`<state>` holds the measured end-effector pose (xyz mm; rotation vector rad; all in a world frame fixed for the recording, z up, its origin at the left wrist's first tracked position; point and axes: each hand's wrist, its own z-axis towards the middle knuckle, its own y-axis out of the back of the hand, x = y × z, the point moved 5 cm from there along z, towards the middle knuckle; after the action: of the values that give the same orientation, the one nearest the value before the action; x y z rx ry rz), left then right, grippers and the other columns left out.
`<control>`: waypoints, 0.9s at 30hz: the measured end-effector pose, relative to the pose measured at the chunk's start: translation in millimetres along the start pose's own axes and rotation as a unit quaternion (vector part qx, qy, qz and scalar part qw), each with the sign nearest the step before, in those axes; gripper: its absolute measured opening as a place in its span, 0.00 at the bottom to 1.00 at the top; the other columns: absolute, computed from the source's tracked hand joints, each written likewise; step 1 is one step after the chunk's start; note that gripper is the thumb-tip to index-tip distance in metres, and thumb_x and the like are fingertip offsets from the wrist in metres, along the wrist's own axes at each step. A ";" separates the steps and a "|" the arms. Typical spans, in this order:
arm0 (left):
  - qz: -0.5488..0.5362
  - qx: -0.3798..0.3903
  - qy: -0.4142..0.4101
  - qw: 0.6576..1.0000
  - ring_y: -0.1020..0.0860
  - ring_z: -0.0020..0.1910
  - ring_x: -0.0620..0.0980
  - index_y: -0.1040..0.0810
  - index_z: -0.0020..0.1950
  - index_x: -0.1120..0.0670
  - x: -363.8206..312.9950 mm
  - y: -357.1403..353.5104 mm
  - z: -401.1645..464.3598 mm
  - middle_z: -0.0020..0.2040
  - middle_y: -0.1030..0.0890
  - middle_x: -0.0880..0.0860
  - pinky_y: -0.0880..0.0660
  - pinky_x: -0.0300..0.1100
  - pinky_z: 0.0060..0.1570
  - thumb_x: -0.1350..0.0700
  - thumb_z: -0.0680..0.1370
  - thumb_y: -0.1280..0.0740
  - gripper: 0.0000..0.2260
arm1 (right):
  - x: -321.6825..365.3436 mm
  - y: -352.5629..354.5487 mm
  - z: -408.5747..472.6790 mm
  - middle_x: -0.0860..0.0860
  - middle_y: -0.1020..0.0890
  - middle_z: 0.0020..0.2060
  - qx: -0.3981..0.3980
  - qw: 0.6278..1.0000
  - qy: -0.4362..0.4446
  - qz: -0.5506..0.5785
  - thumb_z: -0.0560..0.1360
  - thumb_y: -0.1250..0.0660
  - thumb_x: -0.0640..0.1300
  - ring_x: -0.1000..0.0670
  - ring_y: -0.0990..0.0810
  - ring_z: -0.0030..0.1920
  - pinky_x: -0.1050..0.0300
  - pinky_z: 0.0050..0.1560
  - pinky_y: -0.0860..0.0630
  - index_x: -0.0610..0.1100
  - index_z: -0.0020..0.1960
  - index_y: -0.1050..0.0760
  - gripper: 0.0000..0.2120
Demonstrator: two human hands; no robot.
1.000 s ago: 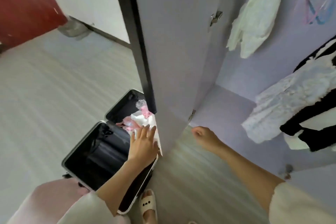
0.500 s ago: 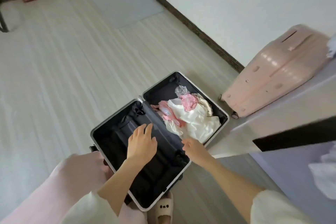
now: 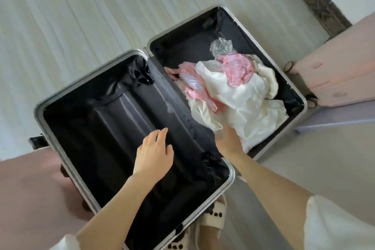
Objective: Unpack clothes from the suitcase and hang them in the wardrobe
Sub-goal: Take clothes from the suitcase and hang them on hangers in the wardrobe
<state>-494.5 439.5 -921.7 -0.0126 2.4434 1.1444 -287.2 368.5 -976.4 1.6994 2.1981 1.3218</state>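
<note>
Floor (image 3: 71, 16) is pale w/ faint stripes, fills most of the view. On it lies my open suitcase (image 3: 142, 53), silver-rimmed, black lining, both halves flat & hinged in the middle. Near half, closer to me on the left, holds only its black lining. Far half, on the right, holds the clothes (image 3: 243, 99): a crumpled heap of white fabric w/ pink pieces mixed in, piled toward the right side of that compartment. A scrunched bit of clear plastic (image 3: 221, 46) sits at the far edge of the heap, touching the pink top piece.

A 2nd suitcase (image 3: 334, 67), pale pink hard shell, stands just beside the open one on the right, wheels toward it. Dark skirting board (image 3: 312, 0) runs along the wall at upper right. A pale lilac panel edge (image 3: 334, 122) shows below the pink case; can't tell for sure what it is.

My left hand (image 3: 153, 154) hovers over the near half, palm down, grip spread & relaxed, holding nothing; can't tell if fingertips touch the lining. My right hand (image 3: 230, 140) reaches to the near edge of the white fabric, fingertips at or under the cloth; they're hidden there, so I can't tell if the grip is pinching it or just touching.

My leg in pink (image 3: 30, 189) is at lower left, against the case's rim. Foot in a cream slipper w/ dark spots (image 3: 211, 219) pokes out beside the near corner of the case. White sleeve (image 3: 334, 227) at lower right.
</note>
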 end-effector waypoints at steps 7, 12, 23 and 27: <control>-0.159 0.046 0.059 0.984 0.29 0.56 0.44 0.40 0.74 0.52 11.2 -67.6 65.9 0.70 0.34 0.51 0.30 0.40 0.54 0.55 0.81 0.43 0.21 | -19.1 -43.4 86.0 0.52 0.24 0.53 0.015 1.000 -0.003 0.022 0.71 0.32 0.46 0.46 0.23 0.54 0.48 0.56 0.24 0.47 0.66 0.33 0.25; -0.264 0.079 0.138 0.951 0.27 0.34 0.43 0.34 0.70 0.50 -10.1 -46.5 50.1 0.56 0.27 0.48 0.31 0.34 0.33 0.55 0.81 0.47 0.17 | 8.5 -6.7 50.5 0.49 0.29 0.35 -0.025 0.988 -0.018 0.150 0.75 0.44 0.38 0.48 0.30 0.38 0.55 0.39 0.34 0.40 0.46 0.28 0.06; -0.277 0.028 0.063 0.958 0.25 0.47 0.48 0.37 0.72 0.51 -95.0 148.7 -59.4 0.58 0.26 0.48 0.26 0.40 0.46 0.57 0.80 0.43 0.19 | 163.8 172.1 -128.5 0.49 0.26 0.51 -0.117 0.944 0.078 0.298 0.79 0.47 0.35 0.49 0.27 0.54 0.57 0.56 0.31 0.39 0.62 0.29 0.14; -0.250 0.011 -0.055 0.967 0.33 0.67 0.52 0.43 0.75 0.50 -136.8 221.8 -110.4 0.70 0.34 0.54 0.34 0.46 0.66 0.55 0.76 0.34 0.30 | 209.7 237.6 -207.7 0.51 0.26 0.52 -0.159 0.921 0.122 0.334 0.78 0.47 0.35 0.53 0.28 0.53 0.59 0.57 0.32 0.40 0.60 0.27 0.14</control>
<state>-455.6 480.7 -644.5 -0.5144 2.1732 0.8628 -296.0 424.8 -601.8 2.3372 1.3861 1.9906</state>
